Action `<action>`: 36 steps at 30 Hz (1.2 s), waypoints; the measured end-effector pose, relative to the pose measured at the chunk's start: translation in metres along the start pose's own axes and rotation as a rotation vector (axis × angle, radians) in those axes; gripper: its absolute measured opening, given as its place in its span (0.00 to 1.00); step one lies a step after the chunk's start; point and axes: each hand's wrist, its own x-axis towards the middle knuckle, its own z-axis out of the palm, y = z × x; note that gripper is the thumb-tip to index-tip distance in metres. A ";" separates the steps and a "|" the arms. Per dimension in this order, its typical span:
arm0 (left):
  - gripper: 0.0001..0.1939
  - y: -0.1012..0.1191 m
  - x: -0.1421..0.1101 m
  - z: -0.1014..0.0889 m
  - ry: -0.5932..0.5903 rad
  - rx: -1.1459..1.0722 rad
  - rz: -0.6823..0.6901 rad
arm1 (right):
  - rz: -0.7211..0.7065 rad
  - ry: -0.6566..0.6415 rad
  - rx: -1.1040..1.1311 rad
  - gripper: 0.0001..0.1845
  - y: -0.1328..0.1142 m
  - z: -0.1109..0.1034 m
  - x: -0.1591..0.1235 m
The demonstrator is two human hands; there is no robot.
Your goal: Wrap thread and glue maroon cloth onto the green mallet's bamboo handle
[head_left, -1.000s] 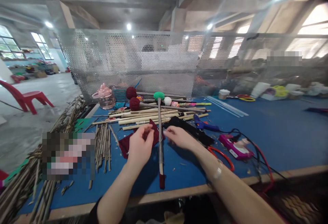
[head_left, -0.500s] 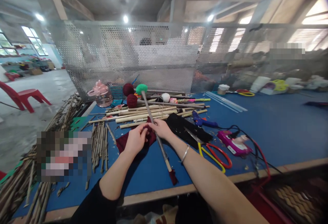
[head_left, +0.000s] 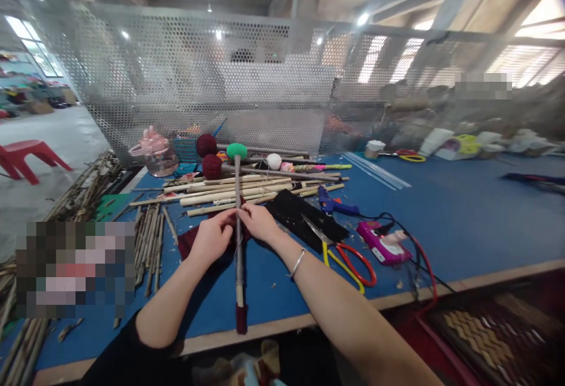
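Observation:
A grey-wrapped stick [head_left: 239, 250] points away from me over the blue table, a fuzzy green ball [head_left: 237, 151] at its far end and dark red cloth [head_left: 241, 319] around its near end. My left hand [head_left: 215, 236] is at the stick's left side, thumb and fingertips pinched close against it. From the right, my right hand [head_left: 259, 221] grips the stick with thumb and fingers. What the left fingertips pinch is too small to make out. Beneath my hands lies a piece of dark red fabric [head_left: 189, 242], partly hidden.
Right of my hands lie black cloth [head_left: 304, 218], scissors [head_left: 348, 259], a blue glue gun [head_left: 335, 202] and a purple power strip [head_left: 382, 243] with cords. Pale sticks [head_left: 238, 192] and dark red balls [head_left: 206, 146] lie behind; twigs [head_left: 150, 245] lie left. A perforated metal screen [head_left: 198, 80] stands at the back.
The stick has swung from a slant to nearly straight away from me, its near end shifting left. Both hands stay at its middle. The whole view has shifted somewhat.

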 end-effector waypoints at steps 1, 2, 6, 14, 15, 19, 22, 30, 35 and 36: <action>0.24 0.000 0.000 -0.001 0.010 0.015 -0.002 | -0.009 0.040 -0.009 0.12 -0.003 -0.007 -0.003; 0.24 0.000 0.000 -0.001 0.019 0.024 -0.004 | -0.020 0.087 -0.023 0.11 -0.004 -0.017 -0.007; 0.22 0.003 -0.002 -0.002 0.035 0.011 -0.038 | 0.020 0.161 -0.258 0.11 0.012 -0.084 -0.023; 0.31 0.022 -0.011 0.018 -0.077 -0.003 -0.007 | 0.546 -0.176 -0.862 0.23 0.125 -0.171 -0.037; 0.31 0.023 -0.012 0.021 -0.096 -0.011 -0.016 | 0.523 -0.209 -0.845 0.22 0.132 -0.173 -0.035; 0.29 0.017 -0.008 0.027 -0.029 0.002 -0.056 | 0.372 -0.137 -0.844 0.21 0.143 -0.181 -0.018; 0.26 0.013 -0.003 0.027 0.019 0.050 -0.109 | 0.272 -0.173 -0.846 0.22 0.149 -0.187 -0.006; 0.21 0.015 0.000 0.030 0.030 0.022 -0.093 | 0.425 -0.271 -0.943 0.19 0.139 -0.198 0.037; 0.18 0.011 -0.002 0.034 0.067 -0.064 -0.108 | 0.179 -0.179 -0.958 0.17 0.111 -0.164 0.087; 0.18 0.010 -0.001 0.034 0.075 -0.077 -0.113 | 0.149 -0.197 -0.962 0.16 0.107 -0.155 0.096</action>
